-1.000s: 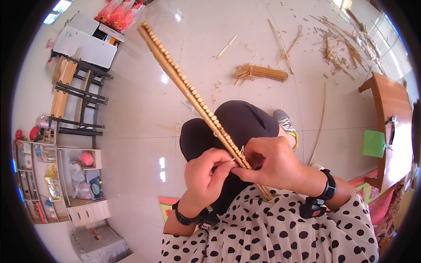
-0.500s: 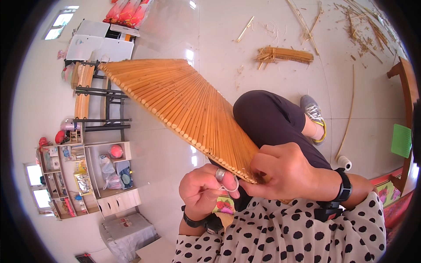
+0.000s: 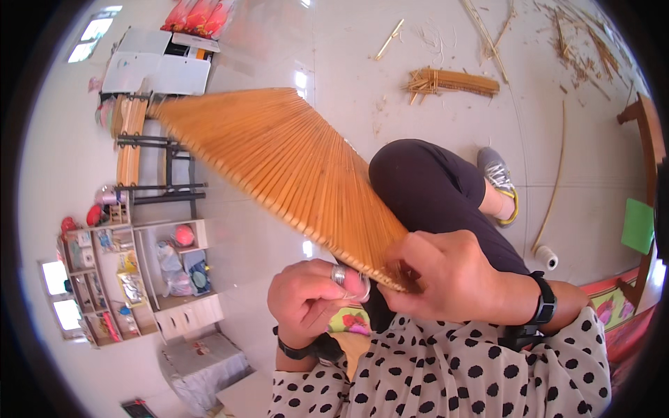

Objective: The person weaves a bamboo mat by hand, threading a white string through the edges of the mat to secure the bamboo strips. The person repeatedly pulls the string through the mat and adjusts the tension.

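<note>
Slatted panel [image 3: 279, 167] of tan rods, upper left to centre: judged light, smooth, stiff along each rod but giving across the joins, best held at a corner with several rods pinched together. Left hand [image 3: 303, 296], lower centre, below the panel's edge, fingers curled and closed on white thread [image 3: 365, 288]. Right hand [image 3: 446, 272], right of centre, fingers gripping the panel's lower-right corner; white spool [image 3: 546, 258] farther right.
</note>
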Demonstrator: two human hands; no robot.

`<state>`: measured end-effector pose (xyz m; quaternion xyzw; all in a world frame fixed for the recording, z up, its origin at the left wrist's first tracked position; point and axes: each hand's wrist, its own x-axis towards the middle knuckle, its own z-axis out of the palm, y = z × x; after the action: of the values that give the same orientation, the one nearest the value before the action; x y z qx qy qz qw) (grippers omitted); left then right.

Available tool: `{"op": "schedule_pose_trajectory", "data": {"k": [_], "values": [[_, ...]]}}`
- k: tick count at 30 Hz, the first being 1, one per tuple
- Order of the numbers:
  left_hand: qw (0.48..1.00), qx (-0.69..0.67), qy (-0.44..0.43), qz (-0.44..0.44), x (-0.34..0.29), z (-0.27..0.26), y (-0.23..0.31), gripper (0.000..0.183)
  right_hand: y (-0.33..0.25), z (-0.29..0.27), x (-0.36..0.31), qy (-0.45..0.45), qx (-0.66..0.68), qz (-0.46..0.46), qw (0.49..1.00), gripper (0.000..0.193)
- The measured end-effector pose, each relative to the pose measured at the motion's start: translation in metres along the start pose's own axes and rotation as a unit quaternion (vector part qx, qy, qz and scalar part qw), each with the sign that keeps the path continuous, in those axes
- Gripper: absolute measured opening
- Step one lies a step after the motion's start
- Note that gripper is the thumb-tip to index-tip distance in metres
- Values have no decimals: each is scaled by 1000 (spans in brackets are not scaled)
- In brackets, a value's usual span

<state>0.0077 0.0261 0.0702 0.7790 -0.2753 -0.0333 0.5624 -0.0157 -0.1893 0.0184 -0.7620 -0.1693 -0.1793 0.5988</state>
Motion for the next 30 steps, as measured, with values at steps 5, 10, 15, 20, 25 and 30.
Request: {"op": "schedule_pose_trajectory", "data": {"k": [5, 10, 15, 20, 25, 30], "values": [[991, 31, 121, -44, 12, -36, 5, 10, -1, -8, -5, 10, -18, 20, 1000, 29], [913, 71, 402, -11, -6, -68, -11, 5, -11, -17, -5, 28, -103, -18, 994, 30], [987, 18, 159, -25, -15, -9, -9, 10, -12, -25, -12, 24, -181, 11, 983, 30], [990, 111, 28, 84, -1, 19, -7, 18, -5, -23, -19, 53, -170, 37, 983, 30], [984, 126, 44, 120, 5, 34, -11, 26, -4, -21, -23, 71, -182, 43, 980, 27], [977, 172, 34, 122, 5, 30, -9, 25, 1, -18, -26, 89, -177, 38, 979, 27]]}}
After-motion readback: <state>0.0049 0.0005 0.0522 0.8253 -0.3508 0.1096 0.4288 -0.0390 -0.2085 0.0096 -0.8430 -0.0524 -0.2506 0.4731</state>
